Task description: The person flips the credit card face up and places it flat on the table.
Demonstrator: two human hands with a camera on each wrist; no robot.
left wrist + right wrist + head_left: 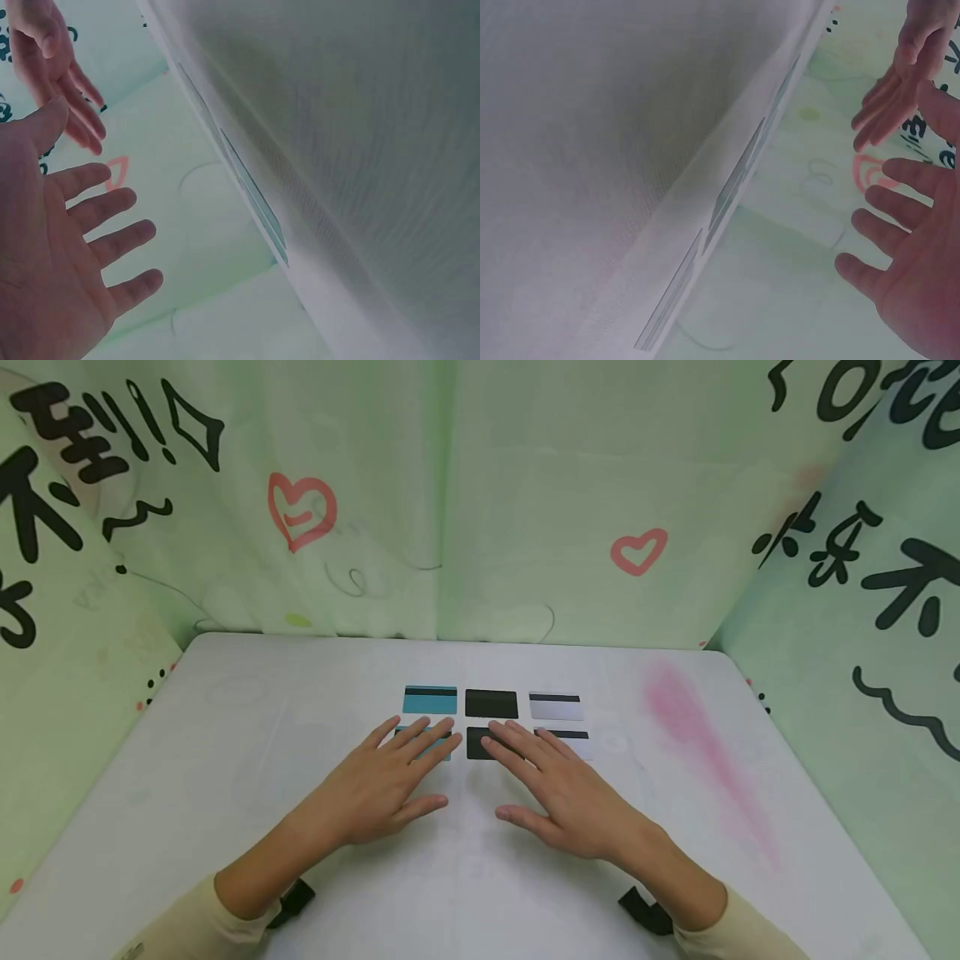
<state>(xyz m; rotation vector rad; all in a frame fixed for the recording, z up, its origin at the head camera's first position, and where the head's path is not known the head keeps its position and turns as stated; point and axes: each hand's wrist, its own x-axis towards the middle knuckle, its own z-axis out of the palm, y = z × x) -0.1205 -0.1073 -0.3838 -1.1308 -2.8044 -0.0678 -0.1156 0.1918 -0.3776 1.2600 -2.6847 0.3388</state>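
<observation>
Cards lie flat on the white table in two rows of three. At the back are a blue card with a dark stripe, a black card and a pale striped card. The front row repeats these colours: a blue card, a black card and a pale card, each partly hidden by fingers. My left hand hovers palm down by the front blue card, fingers spread. Over the front black and pale cards my right hand hovers likewise. Both wrist views show the hands raised off the table, holding nothing.
The white table bears a pink smear on its right side. Pale green curtains with black writing and red hearts enclose the back and sides. A black strap shows at the left wrist, another black strap at the right.
</observation>
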